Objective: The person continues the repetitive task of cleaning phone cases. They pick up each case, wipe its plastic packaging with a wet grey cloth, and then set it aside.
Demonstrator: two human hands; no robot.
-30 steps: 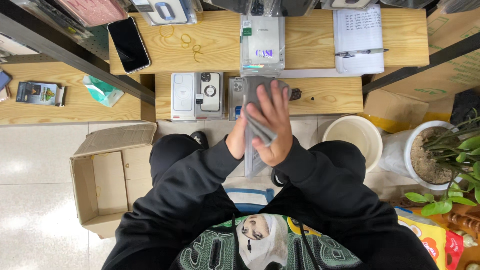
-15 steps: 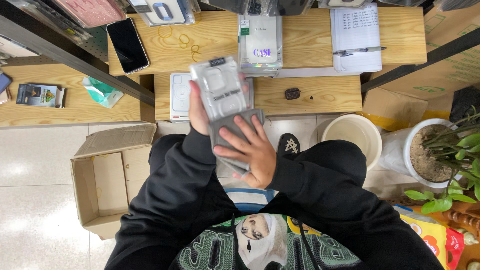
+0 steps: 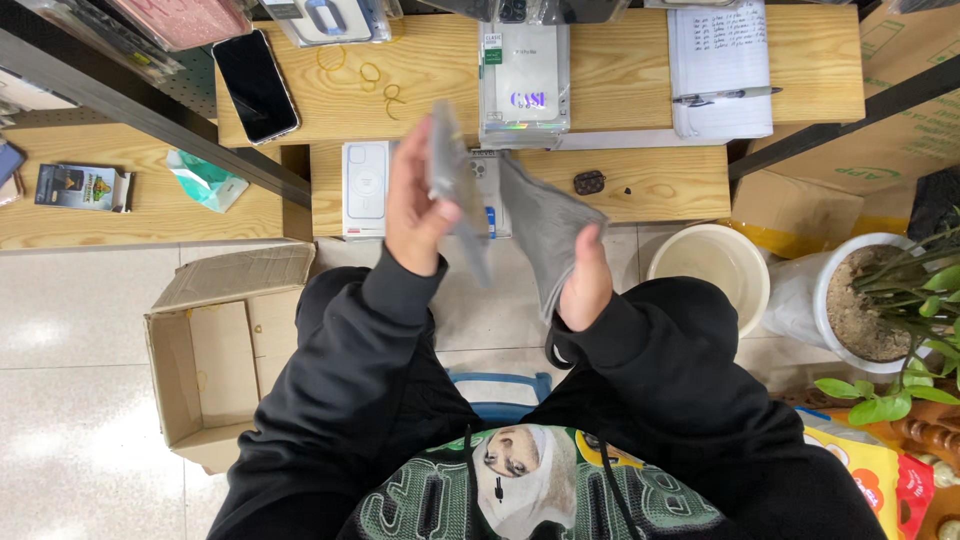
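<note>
While both forearms come up from the black sleeves over the lap, the left hand (image 3: pixel 412 205) is raised with its fingers curled around the edge of a clear phone case (image 3: pixel 455 190), pinching it so it stands almost edge-on to the camera, tilted a bit. The right hand (image 3: pixel 585 280) sits lower and to the right, thumb side up, gripping the bottom of a grey cloth (image 3: pixel 545 235) that fans up and left toward the case; can't tell if cloth and case actually touch, they overlap from this angle. Right fingers are mostly hidden behind the cloth, so all I can say is they're closed on it. The case is blurry and see-through, hard to make out any detail. Both things are held in the air in front of the lower wooden shelf (image 3: pixel 650 185), just above the knees. On that shelf, half hidden behind the left hand, lies a flat white box (image 3: pixel 364 185), and a small dark thing (image 3: pixel 589 182) sits to the right. Upper shelf has a tall clear-and-white package (image 3: pixel 523 85) with a green tag on top, a black phone (image 3: pixel 255 85) lying flat, some rubber bands (image 3: pixel 365 75) and a white notepad (image 3: pixel 720 65) with a pen. Open cardboard box (image 3: pixel 215 350) on the floor at left, white bucket (image 3: pixel 708 270) at right, plant pot (image 3: pixel 870 300) cut off by the edge.
</note>
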